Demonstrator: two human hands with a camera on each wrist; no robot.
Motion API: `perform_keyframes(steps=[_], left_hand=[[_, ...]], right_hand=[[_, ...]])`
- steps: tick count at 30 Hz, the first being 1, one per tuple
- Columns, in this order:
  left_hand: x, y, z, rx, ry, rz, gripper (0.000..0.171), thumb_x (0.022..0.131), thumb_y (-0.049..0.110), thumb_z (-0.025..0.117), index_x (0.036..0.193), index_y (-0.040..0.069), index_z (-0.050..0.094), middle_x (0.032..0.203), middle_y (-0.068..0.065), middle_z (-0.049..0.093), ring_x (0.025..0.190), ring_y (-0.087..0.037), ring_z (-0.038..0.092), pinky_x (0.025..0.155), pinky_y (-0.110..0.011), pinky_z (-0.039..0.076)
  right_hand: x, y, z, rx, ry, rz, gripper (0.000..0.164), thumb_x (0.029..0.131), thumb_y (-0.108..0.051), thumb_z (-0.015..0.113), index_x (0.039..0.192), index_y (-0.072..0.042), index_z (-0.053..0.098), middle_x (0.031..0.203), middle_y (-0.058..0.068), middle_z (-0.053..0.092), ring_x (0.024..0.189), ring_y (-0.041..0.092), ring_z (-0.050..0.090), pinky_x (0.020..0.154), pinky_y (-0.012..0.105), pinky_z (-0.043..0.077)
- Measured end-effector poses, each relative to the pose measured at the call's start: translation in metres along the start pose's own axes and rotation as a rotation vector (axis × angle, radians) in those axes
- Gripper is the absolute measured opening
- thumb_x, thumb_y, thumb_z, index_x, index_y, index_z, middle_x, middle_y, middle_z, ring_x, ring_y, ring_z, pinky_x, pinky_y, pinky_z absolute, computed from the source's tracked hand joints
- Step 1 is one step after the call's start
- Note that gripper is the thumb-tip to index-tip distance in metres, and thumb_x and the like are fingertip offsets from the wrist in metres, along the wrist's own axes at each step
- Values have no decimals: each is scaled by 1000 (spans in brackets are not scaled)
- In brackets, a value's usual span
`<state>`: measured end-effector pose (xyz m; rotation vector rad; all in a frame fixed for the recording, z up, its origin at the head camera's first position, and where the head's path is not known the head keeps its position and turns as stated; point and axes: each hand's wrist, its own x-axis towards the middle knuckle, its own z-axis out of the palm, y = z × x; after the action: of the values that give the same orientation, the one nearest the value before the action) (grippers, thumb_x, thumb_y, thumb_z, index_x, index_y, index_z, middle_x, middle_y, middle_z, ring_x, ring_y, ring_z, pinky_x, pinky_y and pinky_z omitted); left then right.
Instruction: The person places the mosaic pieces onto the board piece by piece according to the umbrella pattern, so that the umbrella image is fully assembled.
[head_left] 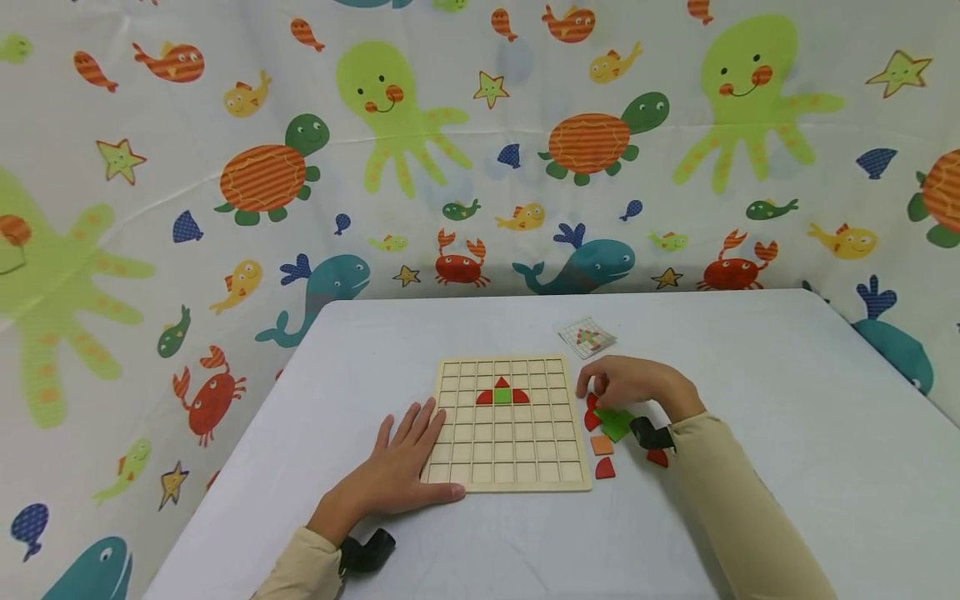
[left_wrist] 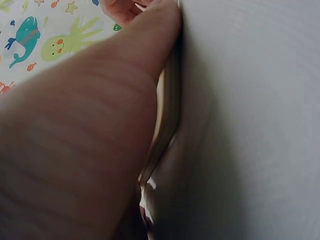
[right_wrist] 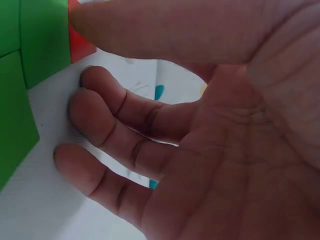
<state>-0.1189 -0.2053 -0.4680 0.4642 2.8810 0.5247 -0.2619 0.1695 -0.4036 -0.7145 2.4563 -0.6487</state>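
A light wooden grid board [head_left: 517, 458] lies flat on the table. On it several pieces form a shape: a red triangle [head_left: 502, 383] above a green square [head_left: 502, 396], with a red curved piece [head_left: 486, 397] at either side. My left hand [head_left: 401, 467] rests with fingers spread at the board's left edge, its thumb along the front edge. My right hand [head_left: 630, 385] reaches down, fingers bent, over loose pieces right of the board. Its thumb [right_wrist: 125, 30] is at a red piece [right_wrist: 81, 42] beside green pieces [right_wrist: 45, 40]. The index fingertip is hidden, so a pinch cannot be confirmed.
A small pattern card [head_left: 587, 337] lies behind the board's right corner. Right of the board are an orange square [head_left: 602, 446], a red quarter-round piece [head_left: 605, 468] and another red piece [head_left: 657, 457]. A printed curtain [head_left: 465, 167] hangs behind the white table [head_left: 817, 417].
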Motion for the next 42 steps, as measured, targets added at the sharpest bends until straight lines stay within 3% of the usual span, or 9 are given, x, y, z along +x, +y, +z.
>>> perform_keyframes(steps=[10, 20, 26, 34, 42], left_hand=[[0, 0, -2, 3, 5, 8, 120, 89, 78, 66, 172, 6, 17, 179, -16, 3, 164, -38, -1, 123, -68, -6], [1, -1, -1, 7, -1, 5, 121, 88, 79, 66, 172, 7, 17, 179, -15, 2, 164, -38, -2, 123, -67, -8], [0, -1, -3, 1, -3, 8, 120, 89, 78, 66, 172, 6, 17, 179, -15, 2, 164, -39, -2, 123, -68, -7], [0, -2, -5, 0, 1, 19, 120, 90, 77, 66, 172, 5, 16, 179, -16, 2, 164, -39, -1, 123, -69, -5], [1, -4, -4, -5, -4, 22, 120, 90, 78, 66, 172, 6, 16, 179, -16, 2, 164, -39, -1, 123, -69, -6]], right_hand=[[-1, 2, 2, -22, 3, -38, 13, 92, 0, 73, 98, -6, 63, 88, 4, 58, 87, 21, 56, 78, 34, 47], [-8, 9, -3, 17, 36, 49, 16, 91, 2, 73, 102, -5, 63, 89, 7, 56, 92, 24, 55, 79, 35, 47], [-6, 13, -5, -34, 80, 44, 8, 97, -6, 72, 98, -6, 65, 88, 6, 58, 89, 23, 56, 79, 36, 48], [-4, 15, -6, -52, 76, 75, 15, 94, -9, 78, 102, -6, 65, 92, 7, 60, 93, 26, 57, 83, 39, 51], [-1, 19, -2, -113, 169, 140, 20, 96, -12, 75, 106, 0, 63, 95, 10, 62, 92, 28, 58, 83, 43, 54]])
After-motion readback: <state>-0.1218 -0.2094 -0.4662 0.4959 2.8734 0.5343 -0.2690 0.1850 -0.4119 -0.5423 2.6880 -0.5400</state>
